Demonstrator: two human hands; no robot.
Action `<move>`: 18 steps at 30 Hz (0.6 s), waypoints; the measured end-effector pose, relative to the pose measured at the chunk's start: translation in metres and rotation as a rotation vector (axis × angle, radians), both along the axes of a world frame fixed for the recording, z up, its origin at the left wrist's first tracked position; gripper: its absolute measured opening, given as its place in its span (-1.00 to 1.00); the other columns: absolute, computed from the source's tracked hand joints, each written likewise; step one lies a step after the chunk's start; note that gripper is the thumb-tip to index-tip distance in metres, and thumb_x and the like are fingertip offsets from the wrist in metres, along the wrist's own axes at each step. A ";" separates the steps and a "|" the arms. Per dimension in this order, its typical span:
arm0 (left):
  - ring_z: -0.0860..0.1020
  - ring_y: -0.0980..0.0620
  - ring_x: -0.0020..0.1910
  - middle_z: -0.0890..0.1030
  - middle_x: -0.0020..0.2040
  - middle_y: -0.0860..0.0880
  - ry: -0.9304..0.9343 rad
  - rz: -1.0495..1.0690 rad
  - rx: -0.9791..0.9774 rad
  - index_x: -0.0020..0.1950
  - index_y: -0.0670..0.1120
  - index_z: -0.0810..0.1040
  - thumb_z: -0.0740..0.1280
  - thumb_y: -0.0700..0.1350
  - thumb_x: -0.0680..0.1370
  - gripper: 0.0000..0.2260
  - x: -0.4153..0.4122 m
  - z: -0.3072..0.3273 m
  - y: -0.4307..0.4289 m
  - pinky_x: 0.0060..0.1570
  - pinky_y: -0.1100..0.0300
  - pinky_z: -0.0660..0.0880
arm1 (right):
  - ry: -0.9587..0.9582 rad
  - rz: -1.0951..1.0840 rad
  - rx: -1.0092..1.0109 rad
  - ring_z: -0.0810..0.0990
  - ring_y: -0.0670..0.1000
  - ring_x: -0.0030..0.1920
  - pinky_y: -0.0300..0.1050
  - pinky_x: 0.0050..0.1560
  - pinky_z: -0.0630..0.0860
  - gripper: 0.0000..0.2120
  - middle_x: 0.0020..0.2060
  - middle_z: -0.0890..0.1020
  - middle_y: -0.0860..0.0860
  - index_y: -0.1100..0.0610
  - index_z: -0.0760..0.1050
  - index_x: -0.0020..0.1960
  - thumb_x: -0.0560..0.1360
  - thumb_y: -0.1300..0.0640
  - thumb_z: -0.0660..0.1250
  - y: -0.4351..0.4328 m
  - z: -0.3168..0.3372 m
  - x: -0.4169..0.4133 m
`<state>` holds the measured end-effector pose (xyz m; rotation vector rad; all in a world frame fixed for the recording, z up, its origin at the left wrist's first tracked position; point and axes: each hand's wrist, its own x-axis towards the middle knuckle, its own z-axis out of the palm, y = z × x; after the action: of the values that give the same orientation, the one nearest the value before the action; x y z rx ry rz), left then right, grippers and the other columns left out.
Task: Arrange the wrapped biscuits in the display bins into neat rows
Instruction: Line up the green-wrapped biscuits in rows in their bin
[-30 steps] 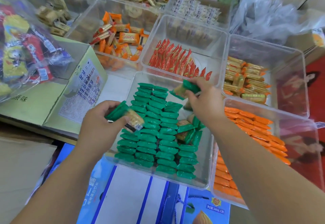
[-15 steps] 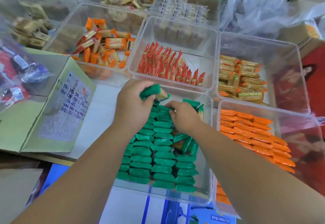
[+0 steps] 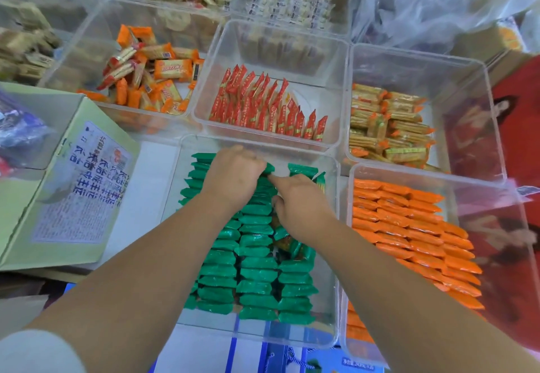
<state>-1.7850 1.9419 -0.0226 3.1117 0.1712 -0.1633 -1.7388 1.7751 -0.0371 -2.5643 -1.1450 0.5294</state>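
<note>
A clear plastic bin (image 3: 333, 255) in front of me holds green-wrapped biscuits (image 3: 257, 273) packed in three rows. My left hand (image 3: 233, 175) sits at the far end of the middle row, fingers curled around a green packet (image 3: 269, 168) that it sets down there. My right hand (image 3: 298, 203) lies just right of it, forefinger stretched toward that packet, the other fingers curled over loose packets in the right row. Two more green packets (image 3: 304, 170) lie loose at the bin's far right corner.
To the right is a bin of orange packets in neat rows (image 3: 409, 226). Beyond are bins of red packets (image 3: 263, 109), yellow-orange biscuits (image 3: 388, 121) and jumbled orange packets (image 3: 146, 74). A green carton (image 3: 67, 185) stands to the left, a crumpled plastic bag (image 3: 423, 7) at the far right.
My left hand came in from the bin's left edge with a green packet and lowered it onto the far end of the middle row. My right hand dropped down beside it.
</note>
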 end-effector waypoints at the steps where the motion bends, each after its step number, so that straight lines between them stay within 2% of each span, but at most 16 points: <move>1: 0.46 -0.08 -0.01 0.60 -0.08 0.00 -0.009 -0.013 0.018 0.08 -0.03 0.66 0.26 -0.13 0.58 -0.81 -0.002 -0.005 0.000 -0.10 0.06 0.31 | -0.046 0.018 -0.014 0.46 0.14 0.23 0.04 0.23 0.41 -0.58 0.17 0.62 0.05 0.08 0.38 0.49 0.64 0.08 0.18 -0.005 0.002 -0.001; 4: 0.41 -0.12 0.11 0.54 0.06 -0.02 -0.083 0.013 -0.021 0.24 -0.02 0.64 0.22 -0.02 0.60 -0.70 -0.012 -0.016 -0.004 0.03 -0.03 0.30 | -0.199 0.058 -0.076 0.34 0.13 0.42 0.07 0.46 0.20 -0.58 0.33 0.55 0.00 0.07 0.42 0.46 0.64 0.00 0.15 -0.015 0.009 -0.006; 6: 0.38 -0.12 0.21 0.51 0.20 -0.02 -0.045 0.032 -0.030 0.38 -0.02 0.54 0.17 0.07 0.62 -0.61 -0.021 -0.021 -0.008 0.13 -0.09 0.30 | -0.287 0.074 -0.148 0.23 0.16 0.50 0.17 0.54 0.04 -0.61 0.36 0.52 -0.01 0.04 0.48 0.38 0.63 -0.06 0.14 -0.020 0.012 -0.010; 8: 0.32 -0.12 0.32 0.43 0.34 -0.01 0.019 0.068 -0.041 0.49 -0.02 0.40 0.10 0.17 0.62 -0.50 -0.027 -0.026 -0.012 0.27 -0.16 0.28 | -0.341 0.045 -0.212 0.12 0.20 0.55 0.25 0.56 -0.16 -0.59 0.38 0.48 0.00 0.02 0.49 0.36 0.62 -0.14 0.16 -0.027 0.014 -0.012; 11: 0.25 -0.12 0.42 0.35 0.44 -0.01 0.067 0.108 -0.049 0.55 -0.01 0.31 0.00 0.30 0.59 -0.37 -0.029 -0.026 -0.016 0.39 -0.25 0.21 | -0.387 0.002 -0.309 -0.02 0.24 0.60 0.36 0.49 -0.38 -0.52 0.43 0.43 0.04 0.02 0.48 0.37 0.62 -0.25 0.12 -0.038 0.016 -0.012; 16: 0.10 -0.19 0.53 0.18 0.56 -0.08 0.152 0.141 -0.017 0.62 -0.02 0.12 -0.01 0.31 0.62 -0.35 -0.028 -0.021 -0.025 0.49 -0.34 0.03 | -0.364 0.078 -0.376 -0.17 0.21 0.62 0.45 0.46 -0.33 -0.37 0.57 0.27 0.06 -0.07 0.30 0.53 0.56 -0.36 0.10 -0.054 0.010 -0.020; 18: 0.04 -0.19 0.58 0.10 0.61 -0.11 0.109 0.179 -0.058 0.63 -0.01 0.04 0.02 0.27 0.63 -0.36 -0.040 -0.016 -0.037 0.49 -0.33 -0.04 | -0.342 0.097 -0.371 -0.17 0.19 0.62 0.43 0.48 -0.32 -0.36 0.59 0.21 0.07 -0.10 0.27 0.54 0.55 -0.36 0.12 -0.060 0.010 -0.024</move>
<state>-1.8252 1.9050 -0.0386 3.0104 0.4362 -0.3273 -1.7631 1.7154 -0.0267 -3.0171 -1.4011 0.3582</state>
